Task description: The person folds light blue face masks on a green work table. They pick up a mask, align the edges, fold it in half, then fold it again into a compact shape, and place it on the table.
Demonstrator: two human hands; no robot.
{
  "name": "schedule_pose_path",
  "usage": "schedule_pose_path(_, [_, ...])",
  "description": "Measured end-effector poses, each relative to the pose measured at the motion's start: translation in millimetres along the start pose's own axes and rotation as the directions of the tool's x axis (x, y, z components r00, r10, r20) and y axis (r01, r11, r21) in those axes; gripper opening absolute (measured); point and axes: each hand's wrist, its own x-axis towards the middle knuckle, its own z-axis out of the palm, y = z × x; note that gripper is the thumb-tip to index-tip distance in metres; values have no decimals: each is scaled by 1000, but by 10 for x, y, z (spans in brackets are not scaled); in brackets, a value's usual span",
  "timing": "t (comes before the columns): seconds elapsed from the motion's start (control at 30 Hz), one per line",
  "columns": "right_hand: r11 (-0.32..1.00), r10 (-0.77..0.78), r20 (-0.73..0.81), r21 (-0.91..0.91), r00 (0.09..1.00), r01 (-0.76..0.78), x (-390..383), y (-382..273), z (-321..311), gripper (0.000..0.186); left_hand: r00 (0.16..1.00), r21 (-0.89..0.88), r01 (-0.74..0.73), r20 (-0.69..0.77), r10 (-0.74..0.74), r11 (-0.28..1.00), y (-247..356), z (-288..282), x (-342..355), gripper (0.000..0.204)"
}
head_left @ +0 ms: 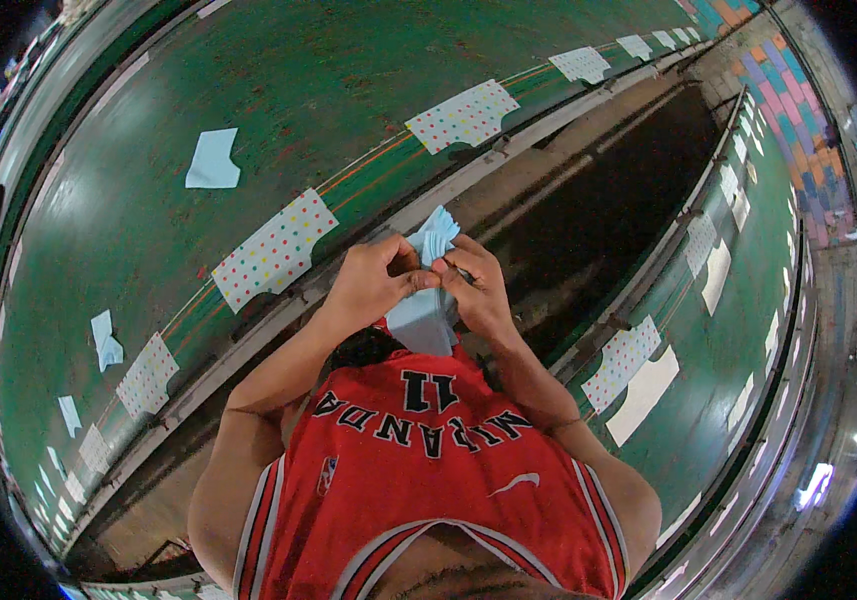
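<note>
A bundle of light-blue, cloth-like pieces (418, 324) is gathered in front of my chest, over the near edge of the green table. Its layers fan out at the top, and its lower part hangs against my red jersey. My left hand (376, 282) pinches the bundle at its middle, thumb and fingers closed. From the other side my right hand (480, 288) grips the same spot, its thumb meeting the left one. The fingers cover the middle of the bundle.
On the long green table (298, 90) lie dotted white pieces (276, 250) in a row along the near edge, with a light-blue piece (213, 160) farther in. A dark gap (608, 200) separates it from another green table (693, 345) bearing dotted and cream pieces.
</note>
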Motion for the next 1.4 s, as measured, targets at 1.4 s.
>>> schedule_pose_path(1.4, [931, 359, -275, 178, 892, -319, 1984, 962, -3029, 18, 624, -171, -67, -776, -93, 983, -487, 166, 3863, 23])
